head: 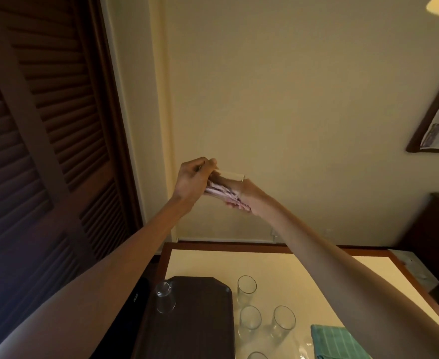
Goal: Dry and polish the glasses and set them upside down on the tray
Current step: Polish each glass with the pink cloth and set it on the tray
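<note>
Both arms are raised in front of the wall. My left hand (pixel 191 181) grips the base end of a clear glass (pixel 230 177) held on its side. My right hand (pixel 249 196) is pushed into the glass's mouth with a pinkish striped cloth (pixel 226 196); its fingers are hidden inside the glass and cloth. Below, a dark brown tray (pixel 200 320) lies on the table with one glass upside down (pixel 164 297) at its far left corner. Several upright glasses (pixel 247 287) (pixel 250 320) (pixel 282 321) stand on the table right of the tray.
The pale table (pixel 316 281) has a wooden rim and stands against a cream wall. A teal checked cloth (pixel 337 342) lies at the near right. A dark louvred door (pixel 45 151) fills the left. A framed picture (pixel 438 125) hangs at right.
</note>
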